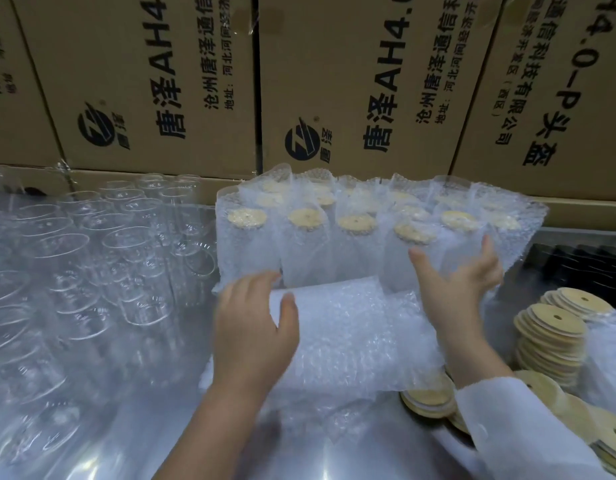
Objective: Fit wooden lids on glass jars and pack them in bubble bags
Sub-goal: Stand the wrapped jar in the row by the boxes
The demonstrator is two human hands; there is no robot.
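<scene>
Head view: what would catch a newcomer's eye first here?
First, the cluster of bagged jars at centre, standing upright in bubble bags with wooden lids showing through. The left hand and right hand are at a bubble bag lying on its side just in front. Bare glass jars crowd the left, stacked lids sit at right, and printed cartons wall the back.

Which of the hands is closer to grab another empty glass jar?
Left. The left hand is open beside the bare glass jars crowding that side. The right hand is raised against the bagged jars, with wooden lids stacked nearby.
</scene>
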